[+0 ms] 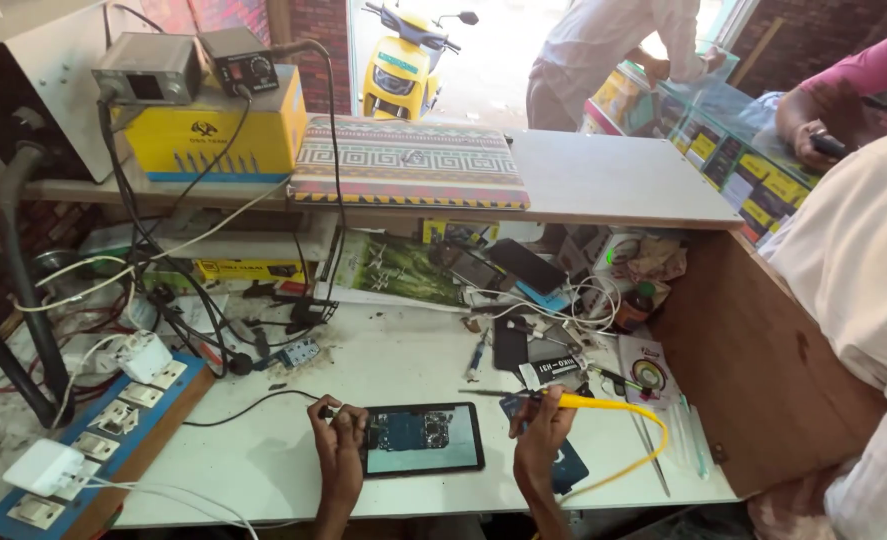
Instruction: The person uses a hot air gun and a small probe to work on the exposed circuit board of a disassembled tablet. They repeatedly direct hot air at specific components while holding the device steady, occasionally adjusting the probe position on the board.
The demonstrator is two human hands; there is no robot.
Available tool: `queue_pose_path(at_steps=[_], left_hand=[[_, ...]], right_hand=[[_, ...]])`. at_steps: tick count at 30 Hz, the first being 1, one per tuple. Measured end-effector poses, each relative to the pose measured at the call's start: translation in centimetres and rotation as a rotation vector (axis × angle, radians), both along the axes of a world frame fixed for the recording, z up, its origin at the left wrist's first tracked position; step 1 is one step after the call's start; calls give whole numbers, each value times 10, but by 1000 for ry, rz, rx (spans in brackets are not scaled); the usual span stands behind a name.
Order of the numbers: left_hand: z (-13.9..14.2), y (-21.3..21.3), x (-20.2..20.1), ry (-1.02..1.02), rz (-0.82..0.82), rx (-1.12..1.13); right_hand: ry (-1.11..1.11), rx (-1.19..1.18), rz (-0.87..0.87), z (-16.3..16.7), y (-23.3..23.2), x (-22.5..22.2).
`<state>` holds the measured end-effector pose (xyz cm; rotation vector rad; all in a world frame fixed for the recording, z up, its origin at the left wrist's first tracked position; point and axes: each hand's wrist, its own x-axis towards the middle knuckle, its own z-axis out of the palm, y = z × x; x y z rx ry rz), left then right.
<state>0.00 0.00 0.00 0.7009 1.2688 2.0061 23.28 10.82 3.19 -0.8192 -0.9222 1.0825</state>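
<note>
Left hand [338, 440] pinches the opened dark rectangular phone [421, 439] steady at its edge while right hand [541, 425], fingers closed around the yellow-handled soldering iron [523, 395], should approach the exposed board lightly.

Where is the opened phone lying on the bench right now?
In the head view the opened phone lies flat at the near edge of the white bench, centre, between the left hand steadying its left end and the right hand holding a yellow-handled tool.

Cluttered white workbench [263, 455] under a shelf [613, 180], brick wall [313, 50], daylit doorway [493, 60].
</note>
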Motion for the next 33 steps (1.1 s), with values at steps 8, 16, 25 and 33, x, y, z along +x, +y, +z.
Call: queue_pose_path(at_steps=[8,16,25,33], left_hand=[[-17,18,-1,-29,7,7],[-31,45,-3,-39,22,-22],[-52,47,-2,-42,0,24],[-55,39,8,-29,9,62]], right_hand=[[-179,123,-74,-41,8,-11],[-193,256,-183,-49,22,-15],[-340,152,-183,-77,26,-14],[-321,174,-225,-75,17,-3]])
